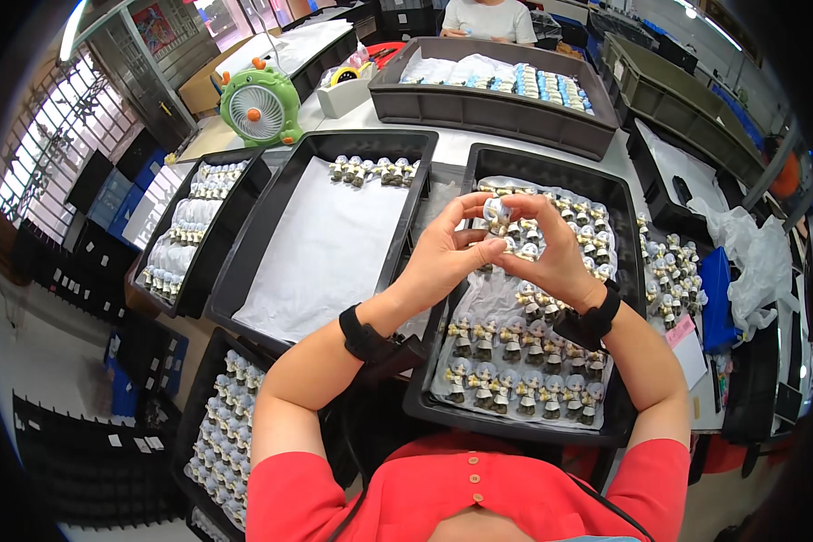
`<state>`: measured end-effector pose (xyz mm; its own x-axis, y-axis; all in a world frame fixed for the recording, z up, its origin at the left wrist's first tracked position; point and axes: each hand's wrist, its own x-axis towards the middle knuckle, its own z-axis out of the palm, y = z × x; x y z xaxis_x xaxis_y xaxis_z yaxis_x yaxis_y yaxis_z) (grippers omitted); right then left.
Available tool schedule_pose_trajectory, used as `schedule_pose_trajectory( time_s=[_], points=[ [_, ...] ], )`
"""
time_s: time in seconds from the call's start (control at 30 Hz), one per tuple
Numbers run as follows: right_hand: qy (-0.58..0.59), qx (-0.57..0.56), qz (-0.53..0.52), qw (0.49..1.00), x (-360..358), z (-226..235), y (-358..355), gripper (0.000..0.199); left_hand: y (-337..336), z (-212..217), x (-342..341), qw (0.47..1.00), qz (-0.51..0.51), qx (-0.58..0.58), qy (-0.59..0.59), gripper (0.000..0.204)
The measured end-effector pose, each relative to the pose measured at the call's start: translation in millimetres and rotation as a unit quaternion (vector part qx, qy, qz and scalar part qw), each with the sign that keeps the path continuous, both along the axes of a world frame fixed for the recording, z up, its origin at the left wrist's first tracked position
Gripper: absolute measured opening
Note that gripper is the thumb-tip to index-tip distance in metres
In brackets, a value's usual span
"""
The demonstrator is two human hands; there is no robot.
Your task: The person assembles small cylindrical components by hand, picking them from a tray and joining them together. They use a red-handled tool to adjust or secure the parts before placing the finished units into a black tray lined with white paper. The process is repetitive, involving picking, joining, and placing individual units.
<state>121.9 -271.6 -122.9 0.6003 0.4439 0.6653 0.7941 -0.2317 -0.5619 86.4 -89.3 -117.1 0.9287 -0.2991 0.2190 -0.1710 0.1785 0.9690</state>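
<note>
from the head view, looking down, the left hand (443, 257) and the right hand (551, 257) are up close together above a black tray (625, 271). between them is one small toy figure (495, 213) with a pale blue head. the left hand's fingers (468, 210) curl round it and the thumb presses near it, so the left hand is closed on the toy. the right hand's fingers (526, 210) are bent in and touch the same toy from the other side, closed on it too. both wrists have black bands. the tray under the hands is full of more little figures (524, 384) standing in rows on a white sheet. just beside it, on the person's left, is another black tray (244, 271) with a big white sheet (330, 248) and only a short row of figures (370, 169) at the far end. further left is a tray (210, 257) with more rows of toys, and one more tray (194, 425) sits low by the left elbow. at the far side of the tabletop (479, 144) is a long dark bin (488, 108) with bags inside. a green fan (259, 107) stands at the far left. loose figures (668, 271) lie to the right of the tray, near a white plastic bag (750, 253). another person in a white shirt (488, 18) sits at the far end. the person wears a red shirt (479, 492).
</note>
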Motion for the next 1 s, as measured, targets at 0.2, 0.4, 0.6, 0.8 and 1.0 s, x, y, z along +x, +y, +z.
schedule_pose_trajectory(
  time_s=[0.2,0.4,0.6,0.8,1.0],
  points=[
    [-0.002,-0.011,0.022,1.000,-3,-4,7,0.069,2,-5,-1,0.999,0.031,0.006,0.000,0.053],
    [0.016,-0.028,0.008,0.999,-3,-2,5,0.076,2,0,-4,0.998,0.004,-0.062,0.013,0.058],
    [0.030,-0.016,0.013,0.999,-4,-1,5,0.073,3,0,-4,0.998,-0.007,-0.057,-0.013,0.064],
    [0.060,-0.017,0.019,0.998,-3,-4,4,0.070,3,-5,-2,0.999,0.007,-0.027,-0.033,0.059],
    [0.000,-0.024,-0.015,1.000,-9,5,3,0.068,2,-7,-1,0.995,-0.018,-0.091,0.044,0.047]
  ],
)
